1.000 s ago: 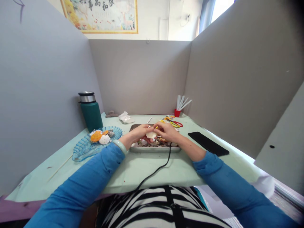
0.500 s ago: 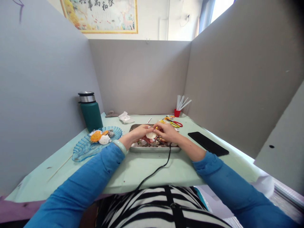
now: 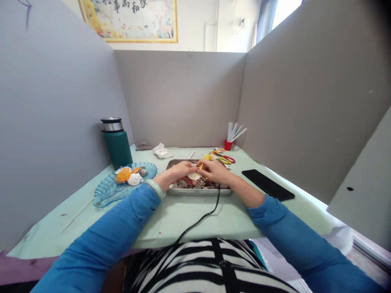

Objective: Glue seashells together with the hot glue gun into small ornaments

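A pale scallop shell (image 3: 194, 176) is gripped by my left hand (image 3: 181, 171), thumb on top and fingers curled beneath. My right hand (image 3: 214, 171) meets it from the other side, its fingers closed in a pinch at the shell's upper edge. A small yellow piece (image 3: 200, 166) shows between those right fingers; its kind is too small to make out. Both hands are over a metal tray (image 3: 198, 193) of assorted shells and pebbles. The black cord (image 3: 199, 219) runs from the tray, under my right hand, to the table's front edge.
Left of the tray stands a blue glass plate (image 3: 102, 198) bearing orange and white shells, with a green bottle (image 3: 117, 148) behind. Scissors (image 3: 227, 159), a red cup (image 3: 227, 145) of white sticks and a black phone-like slab (image 3: 269, 185) lie rightward. Grey partitions (image 3: 180, 97) enclose the table.
The shell has tilted slightly between my hands, and my fingers have shifted a little. Everything else stays in place.
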Demonstrator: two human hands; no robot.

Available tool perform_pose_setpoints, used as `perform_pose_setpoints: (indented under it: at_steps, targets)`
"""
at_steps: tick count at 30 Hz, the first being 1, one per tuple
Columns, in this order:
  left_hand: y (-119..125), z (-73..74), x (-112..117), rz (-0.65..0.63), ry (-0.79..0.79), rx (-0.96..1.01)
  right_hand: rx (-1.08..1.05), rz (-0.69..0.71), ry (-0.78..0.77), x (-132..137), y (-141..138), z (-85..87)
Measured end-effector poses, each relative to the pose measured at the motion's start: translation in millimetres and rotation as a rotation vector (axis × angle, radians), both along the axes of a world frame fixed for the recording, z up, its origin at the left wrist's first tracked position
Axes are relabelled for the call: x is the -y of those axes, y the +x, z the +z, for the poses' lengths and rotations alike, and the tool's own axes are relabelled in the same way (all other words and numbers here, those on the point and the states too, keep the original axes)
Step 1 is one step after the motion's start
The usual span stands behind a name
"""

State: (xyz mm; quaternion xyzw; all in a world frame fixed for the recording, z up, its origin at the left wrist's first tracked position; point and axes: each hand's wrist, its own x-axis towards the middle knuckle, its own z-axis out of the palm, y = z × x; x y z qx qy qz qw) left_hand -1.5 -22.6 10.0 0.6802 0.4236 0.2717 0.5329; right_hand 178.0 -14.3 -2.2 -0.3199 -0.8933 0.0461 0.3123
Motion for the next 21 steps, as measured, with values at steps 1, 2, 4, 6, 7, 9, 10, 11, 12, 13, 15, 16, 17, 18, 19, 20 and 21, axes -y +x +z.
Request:
perform_pose_setpoints:
  at_steps: [1, 2, 4, 6, 7, 9, 10, 11, 12, 13, 15, 16, 17, 18, 19, 20, 21]
  targets:
    - [0.0, 0.0, -0.1, -0.001, 0.005, 0.004, -0.001, -0.002, 0.002, 0.0, 0.0, 0.0]
    - [0.0, -0.2, -0.6, 0.0, 0.013, 0.009, -0.002, -0.003, 0.003, 0.1, 0.0, 0.0]
    - [-0.4, -1.4, -2.5, 0.011, 0.033, 0.021, -0.008, -0.006, 0.008, -0.1, 0.1, 0.0]
    - [-0.7, -2.9, -4.6, 0.024, 0.057, 0.039, -0.022, -0.016, 0.015, -0.5, 0.3, -0.3]
    - [-0.8, -3.4, -5.3, 0.028, 0.065, 0.046, -0.031, -0.024, 0.018, -0.8, 0.5, -0.5]
    - [-0.8, -3.7, -5.7, 0.027, 0.071, 0.053, -0.044, -0.04, 0.025, -1.5, 0.7, -1.0]
    - [-0.6, -3.5, -5.4, 0.025, 0.07, 0.056, -0.047, -0.044, 0.028, -1.9, 0.8, -1.2]
    - [-0.4, -3.0, -4.8, 0.025, 0.066, 0.059, -0.05, -0.047, 0.03, -2.1, 0.9, -1.4]
    - [-0.2, -2.3, -3.9, 0.028, 0.061, 0.062, -0.052, -0.048, 0.03, -2.3, 0.9, -1.4]
    - [0.1, -1.4, -2.8, 0.029, 0.056, 0.065, -0.056, -0.047, 0.03, -2.4, 0.8, -1.3]
    - [0.8, 0.4, -0.7, 0.032, 0.048, 0.069, -0.069, -0.04, 0.023, -2.5, 0.5, -0.8]
    - [1.2, 1.2, 0.2, 0.032, 0.044, 0.072, -0.077, -0.033, 0.019, -2.6, 0.3, -0.5]
    - [1.5, 1.8, 0.8, 0.03, 0.042, 0.077, -0.087, -0.027, 0.016, -2.7, 0.0, -0.2]
    - [1.7, 2.2, 1.2, 0.023, 0.04, 0.085, -0.095, -0.019, 0.014, -2.9, -0.2, 0.1]
    - [1.7, 2.3, 1.2, 0.014, 0.039, 0.093, -0.104, -0.012, 0.013, -3.2, -0.4, 0.2]
    - [1.7, 2.2, 1.0, 0.002, 0.039, 0.101, -0.111, -0.004, 0.012, -3.6, -0.5, 0.2]
    - [1.6, 1.9, 0.5, -0.011, 0.038, 0.107, -0.118, 0.002, 0.012, -4.0, -0.5, 0.1]
